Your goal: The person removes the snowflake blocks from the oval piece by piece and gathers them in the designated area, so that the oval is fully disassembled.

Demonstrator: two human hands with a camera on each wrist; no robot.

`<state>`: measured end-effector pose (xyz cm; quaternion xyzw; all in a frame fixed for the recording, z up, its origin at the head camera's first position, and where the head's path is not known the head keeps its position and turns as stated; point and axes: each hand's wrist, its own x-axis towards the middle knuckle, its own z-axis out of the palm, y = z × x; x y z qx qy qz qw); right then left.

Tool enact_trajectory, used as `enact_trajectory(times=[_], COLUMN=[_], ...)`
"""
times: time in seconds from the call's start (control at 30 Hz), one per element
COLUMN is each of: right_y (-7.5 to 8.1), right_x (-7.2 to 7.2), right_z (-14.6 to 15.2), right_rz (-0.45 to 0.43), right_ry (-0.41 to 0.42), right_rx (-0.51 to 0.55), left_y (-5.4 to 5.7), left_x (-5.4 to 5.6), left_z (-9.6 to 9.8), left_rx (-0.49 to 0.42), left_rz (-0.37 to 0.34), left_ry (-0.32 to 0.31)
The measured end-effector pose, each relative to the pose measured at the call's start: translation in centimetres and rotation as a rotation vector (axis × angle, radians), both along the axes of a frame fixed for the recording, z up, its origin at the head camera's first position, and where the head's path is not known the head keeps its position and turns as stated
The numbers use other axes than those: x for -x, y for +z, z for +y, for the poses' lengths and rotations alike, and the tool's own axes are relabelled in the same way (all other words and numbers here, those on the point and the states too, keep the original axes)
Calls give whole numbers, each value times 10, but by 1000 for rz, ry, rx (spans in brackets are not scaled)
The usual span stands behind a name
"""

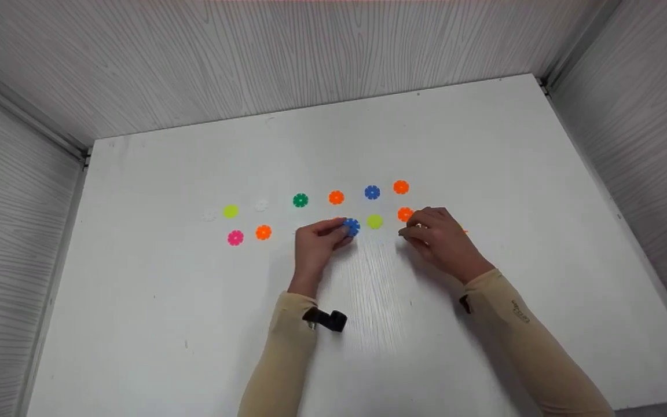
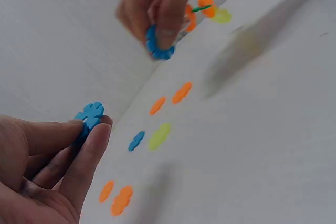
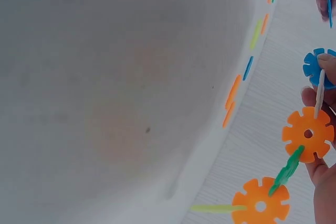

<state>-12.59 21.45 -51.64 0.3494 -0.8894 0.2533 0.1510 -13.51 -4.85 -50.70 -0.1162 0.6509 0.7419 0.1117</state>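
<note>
My left hand [image 1: 317, 243] pinches a blue flower-shaped plastic disc [image 1: 352, 226] between thumb and fingers, raised off the table. To its right, my right hand [image 1: 440, 240] holds another blue disc [image 3: 311, 66], the end piece of a linked chain. In the right wrist view that chain runs through a white disc [image 3: 319, 95], an orange disc [image 3: 293, 132], a green disc [image 3: 286, 171], a second orange disc [image 3: 247, 196] and a yellow disc [image 3: 210, 209]. The two blue discs are apart. In the head view my right hand hides most of the chain.
Loose discs lie in two rough rows on the white table [image 1: 194, 301]. The back row includes a green disc [image 1: 300, 200] and a blue disc [image 1: 372, 192]; the front one has a pink disc [image 1: 235, 237] and a yellow disc [image 1: 374, 221]. Wood-grain panels [image 1: 287, 58] surround the table.
</note>
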Motion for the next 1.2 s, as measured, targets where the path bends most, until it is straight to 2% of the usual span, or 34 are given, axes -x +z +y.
enact_trajectory(times=[0.2,0.37,0.53,0.7,0.83,1.0,1.2], right_y=[-2,-3,-2,-1,-1,-1,1], right_x=[1,1,2,2,2,2,1], right_z=[6,6,6,7,7,7,6], right_rz=[-30,-34,-17,-34,-54,-84,-100], right_ry=[-41,-47,-43,-55,-68,-77,-86], right_rx=[8,14,34,27,12,-13,-24], left_y=[12,16,17,16,10,4,-1], left_x=[16,23,22,19,19,20,21], left_z=[-64,-120,-168,-200,-215,-221,-221], left_rx=[-6,31,74,98,162,279,355], left_rz=[-26,-18,-122,-243,-313,-377,-386], left_ry=[177,340,463,500,491,448,428])
